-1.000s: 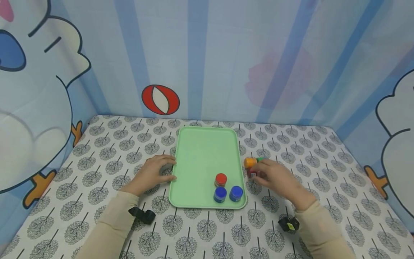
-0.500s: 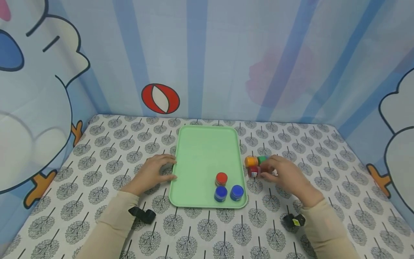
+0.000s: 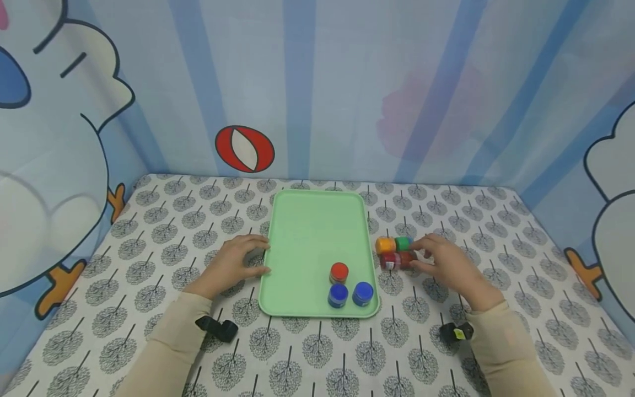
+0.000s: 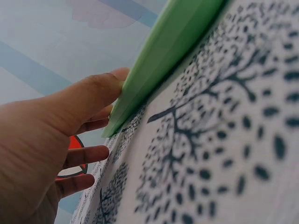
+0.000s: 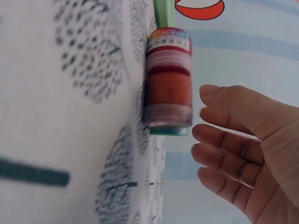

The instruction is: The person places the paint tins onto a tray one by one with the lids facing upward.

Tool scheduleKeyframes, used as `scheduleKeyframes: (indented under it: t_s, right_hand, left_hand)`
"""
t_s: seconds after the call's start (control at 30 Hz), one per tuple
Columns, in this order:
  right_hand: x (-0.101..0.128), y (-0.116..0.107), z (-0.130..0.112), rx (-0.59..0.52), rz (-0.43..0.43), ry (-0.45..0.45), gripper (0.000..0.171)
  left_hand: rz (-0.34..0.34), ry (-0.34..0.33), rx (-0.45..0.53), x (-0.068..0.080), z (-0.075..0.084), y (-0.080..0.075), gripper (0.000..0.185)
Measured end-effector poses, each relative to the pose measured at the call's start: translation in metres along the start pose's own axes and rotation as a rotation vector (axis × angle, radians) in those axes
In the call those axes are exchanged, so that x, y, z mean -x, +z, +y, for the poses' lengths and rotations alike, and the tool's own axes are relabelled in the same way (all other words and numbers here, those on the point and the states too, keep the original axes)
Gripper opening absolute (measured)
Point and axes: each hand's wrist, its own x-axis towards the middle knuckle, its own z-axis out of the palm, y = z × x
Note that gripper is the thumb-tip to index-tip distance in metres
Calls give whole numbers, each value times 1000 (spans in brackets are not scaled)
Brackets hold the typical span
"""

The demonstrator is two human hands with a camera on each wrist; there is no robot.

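A: What is the right hand (image 3: 448,264) doing?

B: Its fingers (image 5: 224,148) are straight and a little apart, holding nothing. The red jar (image 3: 395,260) lies on its side on the cloth (image 3: 168,231) just off the fingertips. In the wrist view a narrow gap shows between the fingers and the jar (image 5: 168,81), so they seem apart, though from the head view I cannot tell whether a fingertip grazes it.

A: What else is by those fingers?

B: Beyond the red jar, on its far side from the fingers' knuckle line, an orange jar (image 3: 385,245) and a green jar (image 3: 403,243) lie touching each other. The green one sits just off the tip of the forefinger. Past the red jar, away from the fingertips, comes the tray (image 3: 307,220).

A: And the left hand (image 3: 233,264)?

B: It rests on the cloth with its fingers loosely spread. The thumb tip (image 4: 117,77) presses against the tray's edge (image 4: 159,56), and the other fingers lie along that same side. Nothing is gripped.

A: What is in the tray?

B: One red-lidded jar (image 3: 339,273) and two blue-lidded jars (image 3: 350,295), upright and close together in the corner nearest the right fingertips, well apart from the left fingers.
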Motion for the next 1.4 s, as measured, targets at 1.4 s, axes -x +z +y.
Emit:
scheduleKeyframes:
  t_s: [1.4]
  right_hand:
    - [-2,8,12,-35,-94,70,30]
  left_hand:
    - [2,3,11,0,1,-1,50]
